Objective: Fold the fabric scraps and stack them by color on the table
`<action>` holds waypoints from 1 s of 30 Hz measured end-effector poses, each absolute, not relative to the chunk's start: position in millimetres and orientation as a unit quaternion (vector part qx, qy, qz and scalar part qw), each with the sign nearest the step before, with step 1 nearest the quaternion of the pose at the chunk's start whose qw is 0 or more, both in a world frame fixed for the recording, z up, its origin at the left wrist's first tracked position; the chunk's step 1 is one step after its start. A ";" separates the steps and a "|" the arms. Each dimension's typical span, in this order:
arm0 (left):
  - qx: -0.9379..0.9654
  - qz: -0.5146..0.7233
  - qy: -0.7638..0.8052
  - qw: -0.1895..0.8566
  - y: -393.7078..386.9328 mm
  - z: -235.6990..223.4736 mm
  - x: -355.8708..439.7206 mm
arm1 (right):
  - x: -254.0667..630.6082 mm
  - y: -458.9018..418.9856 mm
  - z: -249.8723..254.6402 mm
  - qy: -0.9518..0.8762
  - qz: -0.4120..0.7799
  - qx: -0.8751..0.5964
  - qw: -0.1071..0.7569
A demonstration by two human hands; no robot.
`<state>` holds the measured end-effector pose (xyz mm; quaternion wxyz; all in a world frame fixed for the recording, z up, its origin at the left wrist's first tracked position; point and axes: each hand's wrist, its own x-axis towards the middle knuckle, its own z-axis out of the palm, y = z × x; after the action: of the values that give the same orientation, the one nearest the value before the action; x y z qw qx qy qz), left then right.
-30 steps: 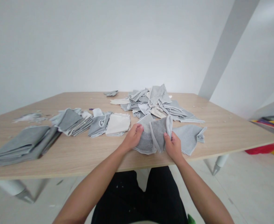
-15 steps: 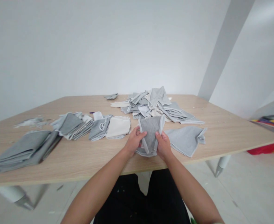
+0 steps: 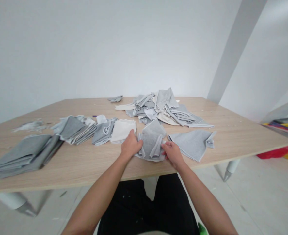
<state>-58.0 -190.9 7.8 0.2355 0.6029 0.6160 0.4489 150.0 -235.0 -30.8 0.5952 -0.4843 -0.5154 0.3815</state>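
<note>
While pinched by left hand (image 3: 130,146) and right hand (image 3: 171,152), grey cloth (image 3: 151,143) lies folded, pale-hemmed, rumpled on table (image 3: 85,163).

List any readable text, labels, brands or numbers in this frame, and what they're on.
None readable. The grey cloth under both hands, the folded stacks, the loose pile and the wooden table show no print. The coloured items at far right are too blurred to tell.

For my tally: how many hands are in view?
2. The left hand grips the left edge of the grey cloth; the right hand holds its right edge. No hidden ones are apparent.
</note>
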 end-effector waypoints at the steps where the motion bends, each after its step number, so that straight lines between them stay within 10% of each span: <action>1: 0.625 0.422 0.633 0.174 -192.4 7.5 -61.2 | 157.5 -238.4 -31.4 -0.514 0.353 -0.505 0.597; 5: 0.719 0.313 0.620 -0.012 -201.2 11.2 -58.1 | 190.1 -256.0 -31.6 -0.562 0.174 -0.585 0.559; 14: 0.898 0.244 0.363 -0.050 -221.3 14.7 -7.7 | 299.3 -263.3 -57.4 -0.619 -0.151 -0.633 0.440; 30: 0.936 0.171 0.306 0.002 -240.5 -22.6 134.9 | 362.8 -238.4 -59.1 -0.604 -0.080 -0.758 0.234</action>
<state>134.9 -240.5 -22.6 0.0015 0.9365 0.3060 0.1714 362.8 -238.4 -59.1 0.2343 -0.7577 -0.6037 -0.0801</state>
